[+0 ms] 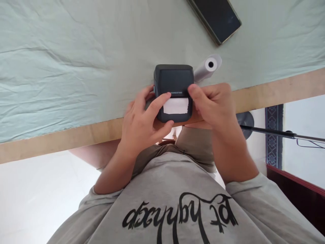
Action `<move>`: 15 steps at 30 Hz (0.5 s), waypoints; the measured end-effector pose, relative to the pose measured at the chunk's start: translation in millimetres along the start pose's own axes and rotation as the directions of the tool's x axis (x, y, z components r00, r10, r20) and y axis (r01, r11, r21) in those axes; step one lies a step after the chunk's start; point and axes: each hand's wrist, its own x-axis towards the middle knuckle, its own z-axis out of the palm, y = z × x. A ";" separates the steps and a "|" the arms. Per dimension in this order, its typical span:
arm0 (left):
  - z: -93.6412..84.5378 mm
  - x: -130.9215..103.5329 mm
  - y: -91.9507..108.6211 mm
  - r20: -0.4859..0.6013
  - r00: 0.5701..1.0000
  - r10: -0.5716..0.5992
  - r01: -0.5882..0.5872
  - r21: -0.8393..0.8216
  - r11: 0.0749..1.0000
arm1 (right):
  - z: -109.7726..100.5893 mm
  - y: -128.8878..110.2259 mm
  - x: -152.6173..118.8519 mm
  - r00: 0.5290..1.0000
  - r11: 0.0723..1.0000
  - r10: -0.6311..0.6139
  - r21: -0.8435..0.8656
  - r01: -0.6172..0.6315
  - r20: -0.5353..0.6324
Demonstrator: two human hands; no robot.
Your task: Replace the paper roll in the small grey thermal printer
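Left hand (137, 123) grips the printer (174, 78) at the table's (76, 138) near edge — seemingly to steady it; right hand (219, 105) curls at its side, hold unclear — paper roll (203, 70) just beyond.

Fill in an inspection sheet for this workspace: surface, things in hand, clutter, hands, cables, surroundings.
Surface: pale green cloth, wrinkled at left; wooden edge exposed.
Things: black device with white paper in its front opening; white roll just beyond its right side.
Clutter: phone lying farther back, apart from the device.
Hands: left hand around the device's left side, one fingertip just above the paper; right hand at its right edge, fingers bent, grip unclear.
Cables: thin dark line by the pole, possibly one.
Surroundings: patterned dark strip at right.
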 end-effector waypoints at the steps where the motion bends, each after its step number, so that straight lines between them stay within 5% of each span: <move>1: 0.2 0.0 0.2 -0.002 1.000 -0.003 0.003 0.002 1.000 | 5.2 -1.4 3.3 1.000 1.000 0.018 0.007 -0.018 0.001; 6: 0.9 -1.7 0.6 -0.029 0.999 0.019 -0.019 0.007 1.000 | 14.9 3.0 -5.5 0.999 0.999 0.020 0.028 -0.019 -0.042; 15: -0.4 -0.1 -1.6 -0.032 0.999 0.040 -0.040 -0.018 0.999 | 4.8 0.4 8.6 0.979 0.980 0.192 0.043 -0.196 0.072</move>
